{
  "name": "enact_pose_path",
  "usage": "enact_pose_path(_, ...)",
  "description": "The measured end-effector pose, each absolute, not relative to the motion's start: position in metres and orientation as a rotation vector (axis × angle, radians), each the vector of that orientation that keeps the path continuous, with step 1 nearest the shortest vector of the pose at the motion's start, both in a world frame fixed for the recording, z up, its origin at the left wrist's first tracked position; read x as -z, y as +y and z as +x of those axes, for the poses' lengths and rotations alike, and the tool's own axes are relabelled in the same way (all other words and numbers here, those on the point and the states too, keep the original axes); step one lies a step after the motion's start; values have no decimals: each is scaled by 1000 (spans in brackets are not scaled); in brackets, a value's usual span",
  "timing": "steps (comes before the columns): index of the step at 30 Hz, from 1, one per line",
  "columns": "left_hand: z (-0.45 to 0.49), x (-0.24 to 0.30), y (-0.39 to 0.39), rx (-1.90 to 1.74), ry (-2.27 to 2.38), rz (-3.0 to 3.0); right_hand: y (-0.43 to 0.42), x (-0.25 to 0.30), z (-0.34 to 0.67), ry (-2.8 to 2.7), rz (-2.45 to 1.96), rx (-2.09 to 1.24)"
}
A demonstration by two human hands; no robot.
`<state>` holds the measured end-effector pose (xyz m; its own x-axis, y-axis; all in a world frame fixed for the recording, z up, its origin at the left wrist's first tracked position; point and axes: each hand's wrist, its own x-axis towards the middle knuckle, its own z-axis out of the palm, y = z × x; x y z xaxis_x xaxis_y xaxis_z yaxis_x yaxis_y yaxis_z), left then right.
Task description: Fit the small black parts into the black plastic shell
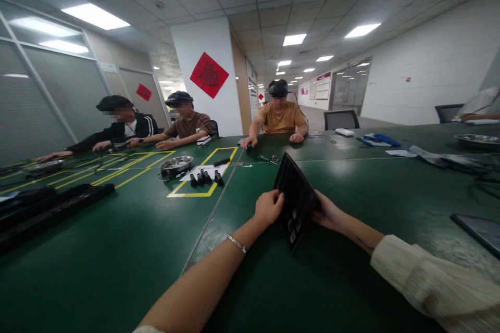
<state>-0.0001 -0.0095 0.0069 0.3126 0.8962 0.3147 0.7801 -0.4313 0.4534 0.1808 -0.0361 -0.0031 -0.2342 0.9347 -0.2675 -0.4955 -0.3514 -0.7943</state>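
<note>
A dark, flat tablet-like panel stands tilted on edge above the green table, with a few pale patches low on its face. My right hand grips its right side from behind, and some of those fingers are hidden by the panel. On the other side, my left hand is closed with thumb and fingers at the panel's left edge. A small blue spot shows at those fingertips; I cannot make out what it is. A silver bracelet circles my left wrist.
Across the green table sits a person in a yellow shirt; two more work at the left. Several black cylinders stand near a metal bowl. A black tray lies left, another dark tablet right.
</note>
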Motion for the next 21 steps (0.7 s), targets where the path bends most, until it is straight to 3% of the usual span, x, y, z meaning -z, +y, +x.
enact_pose_path(21,-1,-4,-7,-740,1439,2434,-38,2,181,-693,-955,-1765)
